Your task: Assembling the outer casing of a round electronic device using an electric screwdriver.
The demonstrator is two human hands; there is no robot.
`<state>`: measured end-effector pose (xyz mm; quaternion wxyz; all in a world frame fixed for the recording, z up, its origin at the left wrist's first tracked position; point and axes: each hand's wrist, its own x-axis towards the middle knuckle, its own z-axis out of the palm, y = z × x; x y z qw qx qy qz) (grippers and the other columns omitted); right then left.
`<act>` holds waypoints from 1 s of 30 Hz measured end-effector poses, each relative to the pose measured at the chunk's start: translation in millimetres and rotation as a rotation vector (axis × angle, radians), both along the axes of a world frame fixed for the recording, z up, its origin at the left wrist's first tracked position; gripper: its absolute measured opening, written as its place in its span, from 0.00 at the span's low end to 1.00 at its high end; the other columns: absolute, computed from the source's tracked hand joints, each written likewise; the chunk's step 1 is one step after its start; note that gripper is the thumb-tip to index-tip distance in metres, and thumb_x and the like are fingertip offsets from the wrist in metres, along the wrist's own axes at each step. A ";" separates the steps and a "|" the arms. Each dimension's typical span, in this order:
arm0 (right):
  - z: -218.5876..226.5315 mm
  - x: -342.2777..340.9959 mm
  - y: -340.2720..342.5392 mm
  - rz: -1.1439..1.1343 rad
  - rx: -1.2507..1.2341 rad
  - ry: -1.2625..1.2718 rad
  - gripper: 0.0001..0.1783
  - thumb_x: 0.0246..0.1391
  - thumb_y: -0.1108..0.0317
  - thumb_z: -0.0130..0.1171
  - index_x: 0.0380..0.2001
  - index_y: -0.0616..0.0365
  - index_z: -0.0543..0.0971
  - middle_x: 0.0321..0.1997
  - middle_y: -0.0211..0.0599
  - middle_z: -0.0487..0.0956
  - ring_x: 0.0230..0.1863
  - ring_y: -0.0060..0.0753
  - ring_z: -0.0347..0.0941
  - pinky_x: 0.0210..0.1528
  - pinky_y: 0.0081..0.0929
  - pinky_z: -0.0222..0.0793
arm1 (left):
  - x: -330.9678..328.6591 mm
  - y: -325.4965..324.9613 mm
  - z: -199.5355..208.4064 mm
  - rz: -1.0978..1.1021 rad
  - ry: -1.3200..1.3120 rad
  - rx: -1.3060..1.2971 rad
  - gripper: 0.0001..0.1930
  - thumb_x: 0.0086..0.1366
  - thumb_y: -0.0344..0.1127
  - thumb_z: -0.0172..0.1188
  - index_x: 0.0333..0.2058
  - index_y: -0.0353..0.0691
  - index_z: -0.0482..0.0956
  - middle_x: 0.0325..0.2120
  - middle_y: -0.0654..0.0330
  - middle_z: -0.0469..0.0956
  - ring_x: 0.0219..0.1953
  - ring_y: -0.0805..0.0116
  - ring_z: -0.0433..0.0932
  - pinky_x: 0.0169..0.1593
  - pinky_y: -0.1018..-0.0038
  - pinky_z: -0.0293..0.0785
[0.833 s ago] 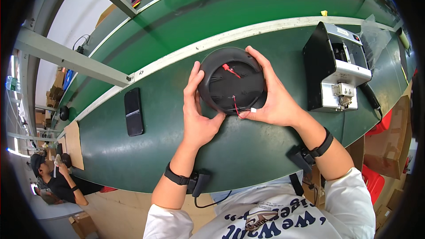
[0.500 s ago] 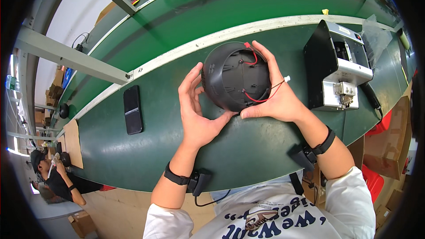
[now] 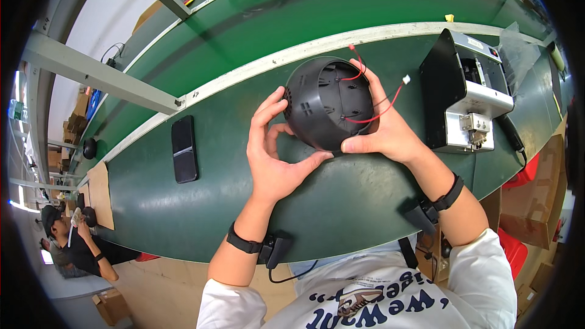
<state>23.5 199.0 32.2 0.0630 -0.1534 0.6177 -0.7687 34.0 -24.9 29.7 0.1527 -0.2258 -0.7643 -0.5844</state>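
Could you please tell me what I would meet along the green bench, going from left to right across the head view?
Brown cardboard sheet → black phone → left hand → round black housing → right hand → black-and-silver machine → clear plastic bag.

- The round housing (image 3: 308,109), mid-frame, was black.
- Two wires (image 3: 365,121) were red, with one red connector (image 3: 351,47) and one white plug (image 3: 406,79).
- The worktop (image 3: 152,207) was dark green.
- The phone (image 3: 184,146), left of centre, was black.
- The machine (image 3: 452,106), upper right, was black and silver.
- The shirt (image 3: 390,265), lower edge, was white with dark blue lettering (image 3: 419,300).
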 end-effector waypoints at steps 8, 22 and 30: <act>2.6 5.6 -0.7 0.075 -0.262 -0.267 0.54 0.51 0.54 0.70 0.72 0.54 0.49 0.67 0.44 0.64 0.66 0.39 0.64 0.68 0.37 0.61 | -0.4 -4.7 -2.9 0.019 -0.004 0.139 0.40 0.40 0.32 0.84 0.53 0.37 0.74 0.62 0.47 0.68 0.54 0.64 0.75 0.41 0.74 0.78; -1.8 5.0 1.8 0.100 -0.232 -0.351 0.44 0.59 0.39 0.56 0.69 0.53 0.56 0.59 0.40 0.71 0.53 0.33 0.75 0.44 0.33 0.76 | -1.7 -7.0 -4.6 0.036 0.039 0.120 0.27 0.48 0.22 0.76 0.49 0.36 0.78 0.57 0.49 0.72 0.47 0.70 0.78 0.39 0.77 0.78; -2.0 5.7 2.3 0.089 -0.220 -0.364 0.45 0.58 0.36 0.55 0.69 0.53 0.58 0.58 0.40 0.71 0.51 0.32 0.75 0.43 0.32 0.76 | -2.3 -4.5 -1.9 0.013 0.034 0.153 0.25 0.50 0.21 0.74 0.48 0.35 0.78 0.57 0.49 0.72 0.49 0.69 0.76 0.40 0.77 0.77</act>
